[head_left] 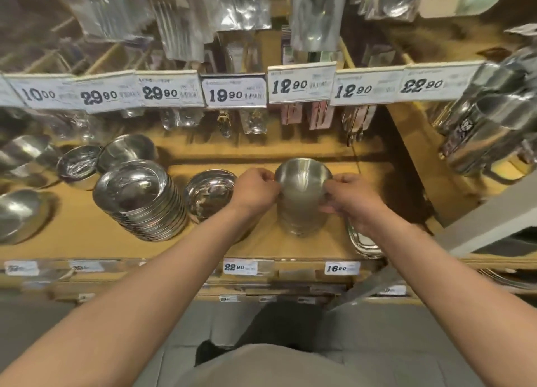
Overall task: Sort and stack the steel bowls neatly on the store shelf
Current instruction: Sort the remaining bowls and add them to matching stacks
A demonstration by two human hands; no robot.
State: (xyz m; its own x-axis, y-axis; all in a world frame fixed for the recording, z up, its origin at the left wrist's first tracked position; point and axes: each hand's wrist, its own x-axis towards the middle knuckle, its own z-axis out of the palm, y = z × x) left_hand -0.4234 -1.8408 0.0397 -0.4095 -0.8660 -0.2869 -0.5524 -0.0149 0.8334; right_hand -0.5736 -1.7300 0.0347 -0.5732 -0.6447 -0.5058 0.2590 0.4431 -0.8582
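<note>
A tall stack of deep steel bowls (300, 200) stands on the wooden shelf (87, 229), right of centre. My left hand (255, 187) pinches the top bowl's rim on its left side; my right hand (348, 197) grips the rim on its right side. Just left of my left hand sits a shallow steel bowl (207, 194). Further left leans a stack of several shallow bowls (139, 197). Behind it sit two smaller bowls (77, 164) (128, 151), and more bowls (20, 215) lie at the far left.
A steel tray (363, 244) lies under my right wrist at the shelf's front edge. Price tags (234, 94) line the upper shelf, with packaged cutlery hanging above and behind. Steel containers (488, 125) crowd the right. A wooden divider (415, 160) bounds the shelf's right side.
</note>
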